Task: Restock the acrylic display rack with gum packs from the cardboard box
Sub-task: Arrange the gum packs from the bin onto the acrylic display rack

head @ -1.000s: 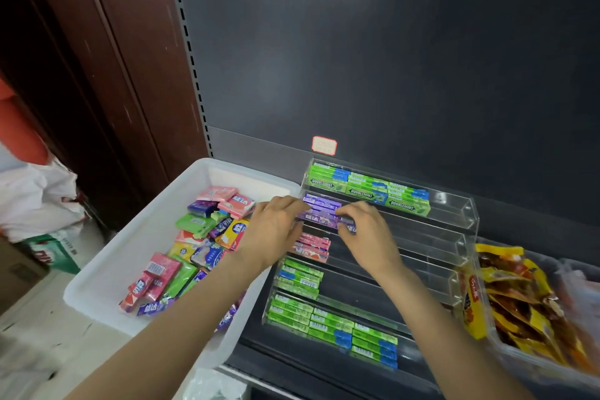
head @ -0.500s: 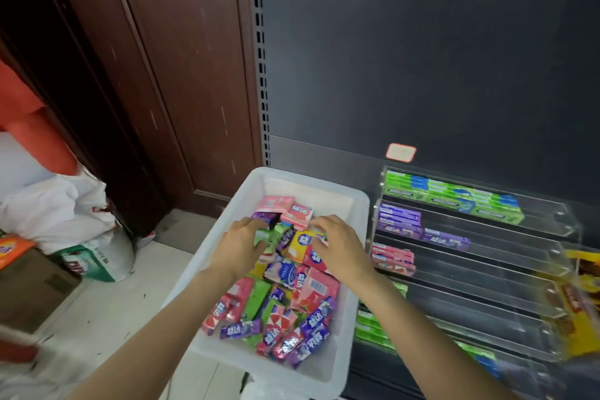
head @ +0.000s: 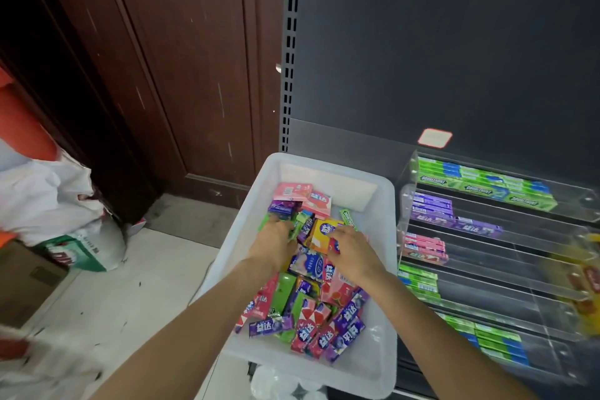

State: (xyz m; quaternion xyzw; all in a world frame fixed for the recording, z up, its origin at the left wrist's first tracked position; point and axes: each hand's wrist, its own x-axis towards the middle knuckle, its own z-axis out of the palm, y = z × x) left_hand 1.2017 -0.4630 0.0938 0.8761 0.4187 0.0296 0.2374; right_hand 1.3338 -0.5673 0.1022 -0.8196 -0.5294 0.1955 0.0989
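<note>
A white plastic bin [head: 373, 191] on the left part of the shelf holds a loose heap of gum packs [head: 311, 308] in pink, purple, green and yellow. Both my hands are inside it at the far end of the heap. My left hand [head: 272, 245] has its fingertips dug down among green packs [head: 300, 221], so its grip is hidden. My right hand [head: 355, 255] lies beside a yellow pack [head: 321, 235], and its thumb and fingers pinch a small pink pack [head: 334, 246]. The tiered acrylic rack [head: 487, 256] stands right of the bin, with green, purple and pink packs at the left ends of its tiers.
A dark shelf back panel [head: 454, 42] rises behind the rack. Yellow snack bags [head: 587, 282] sit at the far right edge. On the floor at left are a white bag [head: 42, 195], a green-and-white package [head: 81, 253] and a cardboard box [head: 22, 279]. A brown wooden door [head: 181, 58] stands behind.
Both hands left the rack's purple row and moved left into the bin. My view swung left with them. Over the last half second the hands reached slightly deeper into the heap.
</note>
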